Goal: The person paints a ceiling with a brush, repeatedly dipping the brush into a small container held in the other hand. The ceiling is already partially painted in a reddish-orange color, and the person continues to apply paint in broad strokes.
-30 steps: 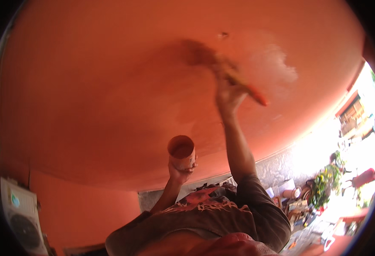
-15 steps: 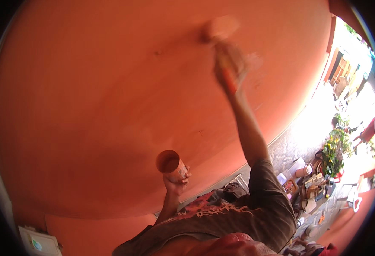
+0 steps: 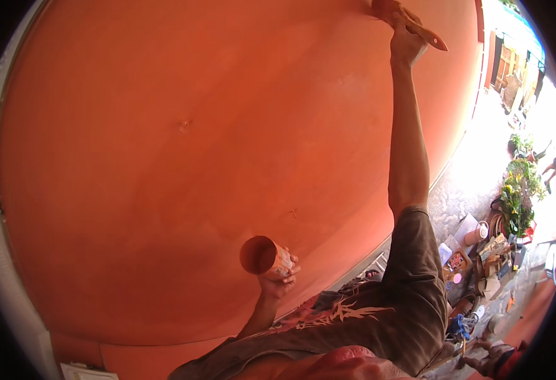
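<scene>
Clamps a paintbrush (image 3: 427,33) in the right hand (image 3: 407,47), high up at the orange wall (image 3: 132,190), and wraps the left hand (image 3: 279,285) around an open cup (image 3: 283,261) lower down, likely to keep it steady and near.

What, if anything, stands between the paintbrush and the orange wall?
Nothing visible: the paintbrush in the right hand has its bristles on or close to the orange wall. The paint cup in the left hand sits lower in view, out of the way.
</scene>
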{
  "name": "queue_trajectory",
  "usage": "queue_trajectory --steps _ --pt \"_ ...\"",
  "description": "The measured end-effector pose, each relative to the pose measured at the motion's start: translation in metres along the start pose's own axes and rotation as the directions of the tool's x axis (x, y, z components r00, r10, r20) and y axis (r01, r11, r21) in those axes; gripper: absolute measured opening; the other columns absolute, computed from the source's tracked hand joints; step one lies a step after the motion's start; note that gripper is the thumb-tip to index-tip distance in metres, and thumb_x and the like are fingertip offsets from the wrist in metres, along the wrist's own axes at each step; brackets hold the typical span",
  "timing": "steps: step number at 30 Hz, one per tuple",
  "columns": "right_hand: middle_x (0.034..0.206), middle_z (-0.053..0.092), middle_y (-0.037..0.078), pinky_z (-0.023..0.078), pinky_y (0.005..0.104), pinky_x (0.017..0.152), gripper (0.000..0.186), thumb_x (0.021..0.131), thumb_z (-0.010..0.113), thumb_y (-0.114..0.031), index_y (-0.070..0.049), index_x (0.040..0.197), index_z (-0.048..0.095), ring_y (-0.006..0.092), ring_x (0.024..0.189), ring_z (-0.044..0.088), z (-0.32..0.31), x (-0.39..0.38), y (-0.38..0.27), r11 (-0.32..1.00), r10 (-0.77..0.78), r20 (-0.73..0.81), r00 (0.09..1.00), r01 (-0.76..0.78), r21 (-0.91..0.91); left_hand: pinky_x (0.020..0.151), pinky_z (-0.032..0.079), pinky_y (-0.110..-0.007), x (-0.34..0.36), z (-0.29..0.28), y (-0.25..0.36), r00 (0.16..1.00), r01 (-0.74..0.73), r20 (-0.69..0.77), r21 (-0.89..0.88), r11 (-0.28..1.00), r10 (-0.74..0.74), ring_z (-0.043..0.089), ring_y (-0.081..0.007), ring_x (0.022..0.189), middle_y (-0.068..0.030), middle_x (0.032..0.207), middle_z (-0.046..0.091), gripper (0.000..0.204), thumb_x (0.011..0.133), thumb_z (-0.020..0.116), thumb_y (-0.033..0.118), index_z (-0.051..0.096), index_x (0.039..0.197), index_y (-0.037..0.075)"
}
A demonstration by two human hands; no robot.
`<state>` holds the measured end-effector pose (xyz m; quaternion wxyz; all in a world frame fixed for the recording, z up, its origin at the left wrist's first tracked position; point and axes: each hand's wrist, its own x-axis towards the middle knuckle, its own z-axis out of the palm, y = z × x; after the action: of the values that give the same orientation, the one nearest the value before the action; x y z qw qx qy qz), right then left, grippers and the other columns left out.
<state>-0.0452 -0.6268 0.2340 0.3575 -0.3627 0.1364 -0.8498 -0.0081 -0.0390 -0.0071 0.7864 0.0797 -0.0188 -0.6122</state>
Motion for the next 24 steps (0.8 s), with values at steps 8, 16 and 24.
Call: queue_trajectory --steps 8,16,24 --pt "0.110 0.071 0.011 0.057 0.0387 0.080 0.026 0.090 0.061 -0.008 -0.007 0.114 0.070 0.0299 0.096 0.069 -0.003 -0.154 -0.097 0.810 -0.494 0.593 0.635 0.585 0.048 0.064 0.055 -0.029 -0.007 0.007 -0.001 0.997 -0.019 -0.078 0.003 1.000 0.019 0.055 -0.0289 0.095 -0.0175 0.122 0.050 0.064 0.088 0.069 0.044 0.051 0.138 0.008" --pt "0.099 0.070 0.011 0.056 0.0336 0.087 0.020 0.091 0.072 -0.013 0.006 0.098 0.069 0.0185 0.092 0.067 -0.007 -0.073 -0.034 0.854 0.320 0.419 0.850 -0.450 0.261 0.065 0.055 -0.029 0.004 0.022 0.001 0.997 0.069 -0.039 0.005 0.998 -0.068 0.056 -0.0293 0.096 -0.0169 0.122 0.050 0.066 0.087 0.071 0.041 0.048 0.140 0.009" --pt "0.105 0.076 0.006 0.056 0.0315 0.081 0.018 0.094 0.060 -0.005 -0.006 0.104 0.074 0.0178 0.093 0.073 -0.013 -0.041 -0.014 0.913 -0.281 0.216 0.935 0.329 -0.240 0.062 0.055 -0.029 0.005 0.015 -0.002 0.997 0.080 0.001 -0.034 0.996 -0.080 0.055 -0.0294 0.094 -0.0165 0.120 0.049 0.063 0.088 0.070 0.041 0.049 0.138 0.010"
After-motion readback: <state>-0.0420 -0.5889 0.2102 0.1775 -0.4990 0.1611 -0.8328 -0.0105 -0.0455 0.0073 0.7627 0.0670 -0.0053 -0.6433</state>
